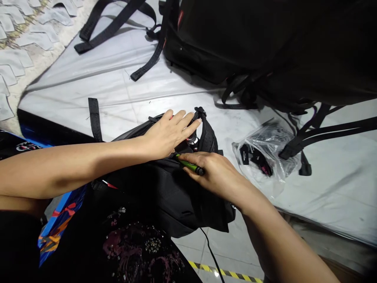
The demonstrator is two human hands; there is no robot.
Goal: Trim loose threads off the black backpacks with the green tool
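Observation:
A black backpack (173, 192) lies across the table's near edge, against my body. My left hand (172, 133) rests flat on its upper part with fingers stretched out. Just below that hand, my right hand (215, 171) is closed around a slim green tool (191, 164) with a black end. The tool's tip points toward the bag fabric beneath my left hand and is hidden, so its exact kind cannot be made out. A looped black strap (207, 133) of the backpack stands up beside my left fingertips.
More black bags (235, 39) with loose straps lie at the back right. A clear plastic bag (273, 157) holding small black parts sits to the right. Grey cut pieces (17, 63) lie at the far left. Yellow-black tape (229, 273) marks the floor.

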